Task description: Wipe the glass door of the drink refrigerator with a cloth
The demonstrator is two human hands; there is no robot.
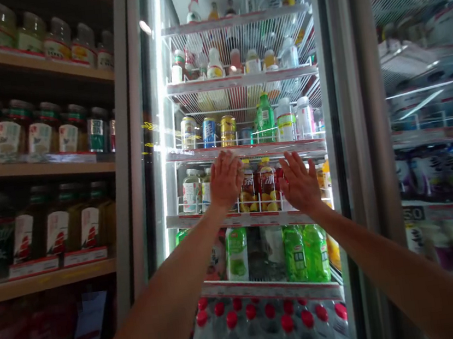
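Observation:
Both my arms reach forward to a lit drinks fridge (328, 96) with a glass front. My left hand (226, 181) is raised flat, fingers stretched and close together; a small pale patch shows by its fingertips, too blurred to name. To its right, my right hand (300, 182) is spread open, with nothing seen in it. Whether either palm touches the glass I cannot tell. Between the hands, behind the glass, stand dark tea bottles with yellow caps (267, 183). Just above is a shelf with a gold can (228, 131), a blue can (209, 132) and green bottles (265, 118).
Lower down are green bottles (316, 252) and several red-capped clear bottles (288, 338). Wooden shelves (36, 168) with jars and bottles stand at left. Another glass-fronted fridge with purple-labelled bottles (421, 176) is at right. A lit screen (89, 326) shows at lower left.

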